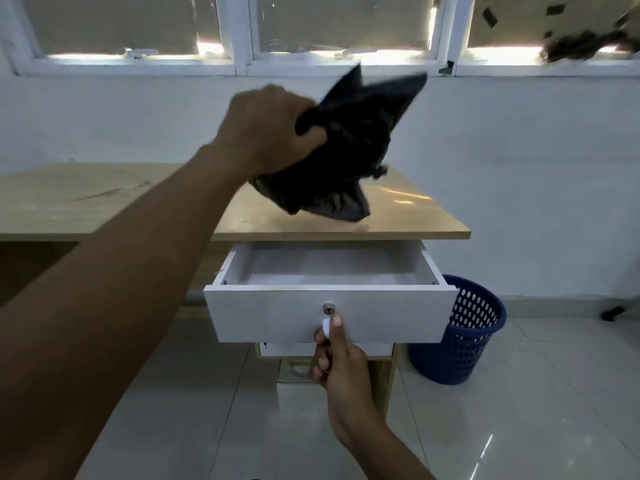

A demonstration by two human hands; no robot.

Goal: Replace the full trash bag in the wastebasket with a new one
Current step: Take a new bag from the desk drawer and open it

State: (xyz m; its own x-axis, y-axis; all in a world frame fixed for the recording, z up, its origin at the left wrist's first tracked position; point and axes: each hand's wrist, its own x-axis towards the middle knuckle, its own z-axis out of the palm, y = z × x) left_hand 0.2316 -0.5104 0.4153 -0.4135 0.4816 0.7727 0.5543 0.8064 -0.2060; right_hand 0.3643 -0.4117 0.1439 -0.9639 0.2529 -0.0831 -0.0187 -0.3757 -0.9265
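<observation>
While our right grip pinches the small white knob on the front of the white wooden drawer, that drawer stands open under the light wooden surface. Just right of it, on the pale tiled floor, stands the blue perforated plastic wastebasket; we cannot tell what lies inside. Farther off, our left grip is clenched round the crumpled black plastic trash bag, held in the air above the surface, before the white-framed windows.
</observation>
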